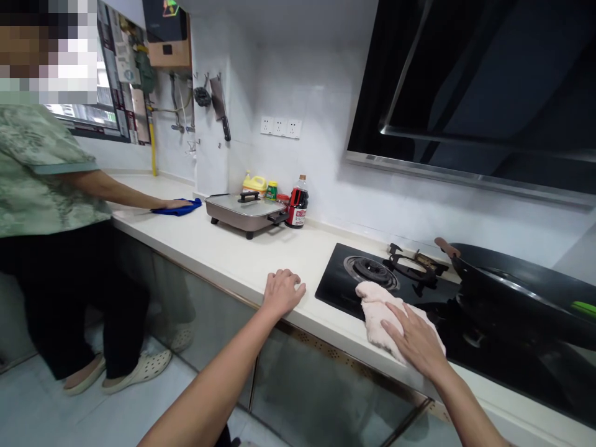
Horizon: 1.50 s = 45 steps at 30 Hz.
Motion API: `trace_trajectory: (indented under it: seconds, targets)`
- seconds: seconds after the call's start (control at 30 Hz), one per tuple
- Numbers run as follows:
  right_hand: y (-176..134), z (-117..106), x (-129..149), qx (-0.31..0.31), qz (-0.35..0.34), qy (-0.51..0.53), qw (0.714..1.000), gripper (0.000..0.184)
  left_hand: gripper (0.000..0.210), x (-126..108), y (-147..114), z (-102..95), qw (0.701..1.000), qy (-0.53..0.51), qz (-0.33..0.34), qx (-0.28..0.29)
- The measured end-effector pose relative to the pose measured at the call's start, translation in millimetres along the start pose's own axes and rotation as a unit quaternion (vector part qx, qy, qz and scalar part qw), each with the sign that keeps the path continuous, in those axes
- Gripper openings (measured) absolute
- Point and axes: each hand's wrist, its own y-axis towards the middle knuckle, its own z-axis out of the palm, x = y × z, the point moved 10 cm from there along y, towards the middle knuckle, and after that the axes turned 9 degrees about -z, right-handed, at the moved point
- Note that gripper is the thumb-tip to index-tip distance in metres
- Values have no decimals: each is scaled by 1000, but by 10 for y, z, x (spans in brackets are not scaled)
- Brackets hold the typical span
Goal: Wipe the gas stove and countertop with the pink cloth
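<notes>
My right hand (414, 335) lies with its fingers spread over a pale pink cloth (379, 313), pressing it against the front edge of the black gas stove (335, 279) and the counter rim. Beside the stove, my left hand (283, 292) rests on the white countertop (223, 257), fingers loosely bent and nothing held. Just behind the cloth is a bare burner (371, 270). A pot support (414, 267) sits askew at the back of the stove. To the right stands a large dark wok (516, 292) with a brown handle.
Left along the counter stand an electric pan (246, 214) with a glass lid, a soy sauce bottle (298, 205) and a yellow jug (254, 184). Another person (51, 167) has a hand on a blue cloth (179, 207). A black range hood (479, 93) overhangs the stove.
</notes>
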Motion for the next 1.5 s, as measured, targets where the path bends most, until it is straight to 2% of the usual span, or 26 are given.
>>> trace_trajectory:
  seconds: [0.1, 0.2, 0.27, 0.43, 0.53, 0.6, 0.67, 0.77, 0.93, 1.0, 1.07, 1.17, 1.23, 1.37, 1.43, 1.5]
  targets:
    - [288, 18, 17, 39, 40, 15, 998, 63, 25, -10, 7, 10, 1000, 2, 1, 2]
    - [605, -5, 272, 75, 62, 56, 994, 62, 27, -21, 11, 3, 1000, 3, 1, 3]
    - [789, -10, 621, 82, 44, 81, 992, 62, 31, -24, 15, -17, 1000, 3, -1, 1]
    - [1051, 106, 1719, 85, -70, 124, 986, 59, 46, 20, 30, -90, 999, -27, -21, 11]
    - [1045, 104, 2061, 71, -137, 147, 977, 53, 48, 53, 31, -125, 999, -33, -30, 10]
    - [970, 53, 2043, 56, -163, 156, 973, 47, 45, 67, 31, -129, 999, -33, -29, 7]
    - [836, -11, 1832, 37, -160, 149, 975, 44, 41, 80, 34, -116, 999, -34, -27, 5]
    - [500, -102, 1272, 8, -119, 118, 986, 44, 37, 98, 42, -89, 999, -39, -26, 2]
    - [-288, -219, 115, -45, -20, 44, 998, 49, 33, 101, 46, -67, 999, -43, -29, -6]
    - [-520, -237, -195, -60, -5, 25, 998, 50, 34, 88, 45, -58, 999, -41, -27, -6]
    - [-612, -234, -337, -68, 9, 12, 998, 51, 36, 70, 45, -53, 999, -37, -23, -5]
    - [-474, -205, -219, -62, 58, -10, 996, 55, 37, 45, 51, -45, 1000, -23, -20, -2]
    - [-236, -164, 103, -41, 71, -3, 997, 56, 38, 28, 53, -48, 1000, -16, -18, 0]
    - [292, -71, 960, 14, 35, 80, 996, 57, 37, 32, 47, -77, 1000, -12, -18, 5]
    - [465, -37, 1277, 34, 2, 138, 990, 61, 36, 50, 49, -104, 1000, -18, -21, 9]
    - [549, -42, 1476, 39, -57, 211, 975, 64, 34, 50, 57, -146, 999, -34, -24, 11]
